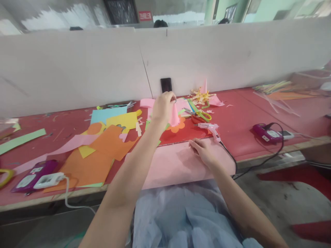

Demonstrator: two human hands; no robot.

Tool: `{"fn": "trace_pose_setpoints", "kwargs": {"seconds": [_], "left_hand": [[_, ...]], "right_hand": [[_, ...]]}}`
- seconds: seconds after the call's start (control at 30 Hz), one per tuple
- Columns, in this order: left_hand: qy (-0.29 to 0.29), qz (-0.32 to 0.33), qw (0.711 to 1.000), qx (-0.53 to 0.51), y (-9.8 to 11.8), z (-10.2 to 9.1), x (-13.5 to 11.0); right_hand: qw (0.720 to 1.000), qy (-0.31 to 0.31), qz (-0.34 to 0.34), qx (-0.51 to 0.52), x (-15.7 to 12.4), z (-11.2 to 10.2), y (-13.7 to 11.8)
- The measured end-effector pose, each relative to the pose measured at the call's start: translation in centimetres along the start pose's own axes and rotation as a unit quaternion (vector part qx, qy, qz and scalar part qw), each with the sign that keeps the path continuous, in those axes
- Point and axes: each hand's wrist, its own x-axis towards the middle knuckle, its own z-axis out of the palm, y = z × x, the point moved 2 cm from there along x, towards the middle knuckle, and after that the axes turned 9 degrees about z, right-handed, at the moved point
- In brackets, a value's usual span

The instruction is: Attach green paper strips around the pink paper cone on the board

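Observation:
A pink paper cone (174, 117) stands on an orange scalloped paper piece (178, 126) in the middle of the table. My left hand (164, 105) reaches over to it, fingers pinched at its top, and hides the tip. Nearer to me, my right hand (203, 150) rests on a pink sheet (168, 165) at the table edge, its fingers loosely bent and holding nothing. Just beyond that hand lies a pink glue gun (210, 129), its cord running off to the right. Yellow-handled scissors (203, 115) lie behind the glue gun.
Orange paper (88, 165), yellow paper (122, 121) and blue paper (108, 113) spread leftward. A purple power box (36, 175) sits at the left edge, another purple box (267, 133) at right. A phone (166, 84) leans on the white partition (90, 65). Behind is a cone with yellow fringe (203, 94).

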Motion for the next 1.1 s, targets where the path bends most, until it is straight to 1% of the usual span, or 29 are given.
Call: {"fn": "trace_pose_setpoints", "kwargs": {"seconds": [0.17, 0.27, 0.4, 0.47, 0.53, 0.6, 0.63, 0.67, 0.73, 0.77, 0.83, 0.9, 0.93, 1.0, 1.1], "left_hand": [[-0.024, -0.031, 0.999, 0.005, -1.3, 1.6, -1.1], [-0.033, -0.036, 0.999, 0.003, -2.1, 2.5, -1.6], [-0.035, -0.042, 0.998, -0.008, -2.8, 2.8, -1.5], [-0.034, -0.052, 0.998, -0.015, -3.1, 2.2, -1.4], [-0.018, -0.064, 0.998, -0.017, -3.6, 0.8, -1.7], [0.007, -0.09, 0.996, -0.003, -4.3, -1.0, -2.9], [0.003, -0.113, 0.994, 0.012, -4.8, -1.9, -3.8], [-0.024, -0.14, 0.99, 0.021, -5.4, -2.6, -5.0], [-0.108, -0.205, 0.972, 0.04, -6.5, -3.3, -7.8], [-0.159, -0.229, 0.959, 0.053, -6.9, -3.4, -9.2], [-0.253, -0.281, 0.922, 0.088, -7.5, -2.9, -11.9], [-0.297, -0.286, 0.903, 0.121, -7.5, -2.2, -13.6], [-0.307, -0.279, 0.899, 0.142, -7.4, -1.8, -14.1], [-0.315, -0.274, 0.893, 0.167, -7.0, -1.3, -14.4], [-0.324, -0.281, 0.89, 0.155, -6.7, -0.8, -14.3]], "right_hand": [[1.0, 0.01, 0.024, -0.006, 0.1, 0.0, 0.1], [0.999, 0.016, 0.027, -0.022, 0.1, -0.1, 0.1], [0.999, 0.013, 0.024, -0.028, 0.2, -0.2, 0.2], [0.999, 0.013, 0.022, -0.03, 0.2, -0.3, 0.3], [0.999, 0.015, 0.02, -0.033, 0.3, -0.3, 0.3], [0.999, 0.016, 0.015, -0.035, 0.2, -0.2, 0.3], [0.999, 0.014, 0.01, -0.034, 0.2, -0.1, 0.2], [0.999, 0.012, 0.005, -0.034, 0.1, 0.0, 0.1], [0.999, 0.01, -0.007, -0.038, 0.0, 0.1, -0.2], [0.999, 0.012, -0.012, -0.043, -0.1, 0.2, -0.3], [0.998, 0.022, -0.018, -0.059, -0.2, 0.2, -0.5], [0.997, 0.027, -0.02, -0.074, -0.2, 0.1, -0.6], [0.996, 0.027, -0.02, -0.081, -0.1, 0.1, -0.7], [0.995, 0.022, -0.019, -0.092, -0.1, 0.1, -0.7], [0.994, 0.028, -0.016, -0.104, -0.1, 0.1, -0.9]]}}
